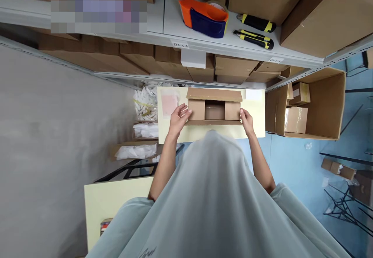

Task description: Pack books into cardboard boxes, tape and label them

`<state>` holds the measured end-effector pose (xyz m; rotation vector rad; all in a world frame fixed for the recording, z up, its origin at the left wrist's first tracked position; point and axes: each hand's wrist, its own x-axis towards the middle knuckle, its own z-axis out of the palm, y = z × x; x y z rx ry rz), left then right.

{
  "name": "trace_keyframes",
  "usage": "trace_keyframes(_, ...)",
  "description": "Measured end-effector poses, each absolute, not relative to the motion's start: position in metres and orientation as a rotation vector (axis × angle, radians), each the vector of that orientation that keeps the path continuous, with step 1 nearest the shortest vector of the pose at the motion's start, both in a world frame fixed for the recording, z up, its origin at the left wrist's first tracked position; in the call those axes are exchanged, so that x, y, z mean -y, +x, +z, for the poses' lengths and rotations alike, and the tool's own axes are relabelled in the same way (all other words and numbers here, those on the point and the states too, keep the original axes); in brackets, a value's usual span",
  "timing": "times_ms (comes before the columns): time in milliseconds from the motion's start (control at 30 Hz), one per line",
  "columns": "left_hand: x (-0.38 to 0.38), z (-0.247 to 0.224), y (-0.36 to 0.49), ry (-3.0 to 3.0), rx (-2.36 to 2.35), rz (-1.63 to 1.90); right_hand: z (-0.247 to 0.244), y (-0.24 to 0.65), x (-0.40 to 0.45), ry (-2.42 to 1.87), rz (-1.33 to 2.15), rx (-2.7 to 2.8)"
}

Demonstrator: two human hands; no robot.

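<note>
The smooth, pale-yellow bench (255, 128) sits below a grey metal shelf (171, 15) at 12 o'clock. On it I see the brown cardboard box (196, 109), rectangular, mouth up, short flaps folded inward, long axis running 9 to 3 o'clock. My left grip (186, 110) is open, loosely curled at its 9 o'clock end; my right grip (241, 112) meets the 3 o'clock end, but I cannot tell whether it pinches. Bench surface extends past both ends.

Left hand (178, 120) and right hand (247, 122) reach forward, fingers (182, 108) bent.
</note>
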<state>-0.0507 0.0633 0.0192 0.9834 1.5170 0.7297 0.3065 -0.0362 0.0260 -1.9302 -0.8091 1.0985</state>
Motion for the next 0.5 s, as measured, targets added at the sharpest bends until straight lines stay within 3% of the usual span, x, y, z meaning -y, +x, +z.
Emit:
trace_keyframes(167,-0.068,0.053,-0.055,1.286,-1.491,0.675,0.052,0.318,0.033,-1.881,0.96,0.949)
trace_keyframes(367,-0.062,0.083,-0.003,1.608,-1.251,0.369,0.074,0.306,0.008,-1.717,1.22,1.498)
trace_keyframes(500,-0.044,0.087,0.025,1.789,-1.154,0.141,0.076,0.299,-0.013,-1.688,1.171,1.695)
